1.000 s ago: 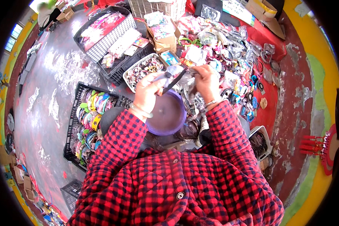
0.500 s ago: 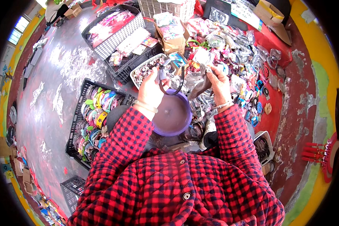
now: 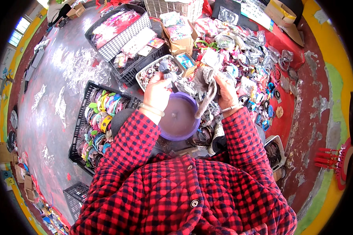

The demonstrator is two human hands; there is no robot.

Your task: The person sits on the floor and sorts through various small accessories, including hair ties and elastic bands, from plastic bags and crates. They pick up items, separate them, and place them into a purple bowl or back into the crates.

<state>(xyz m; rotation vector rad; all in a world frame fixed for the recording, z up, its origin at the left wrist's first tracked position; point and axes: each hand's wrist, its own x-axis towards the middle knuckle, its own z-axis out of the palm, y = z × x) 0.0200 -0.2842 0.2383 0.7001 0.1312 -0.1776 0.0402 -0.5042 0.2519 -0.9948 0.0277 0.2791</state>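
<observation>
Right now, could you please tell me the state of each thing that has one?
Grey bow, pinched by the left hand
Grey cloth, crumpled, hanging from the right hand
Purple basin, holding cloudy liquid
Black crate, open, filled with headbands
Cardboard box, open, filled with packets

Crate [image 3: 77, 129] of headbands [image 3: 105, 124] left of the basin [image 3: 178, 138], basket [image 3: 139, 81] just beyond the basin, heaped packets [image 3: 243, 60] beyond and right
</observation>
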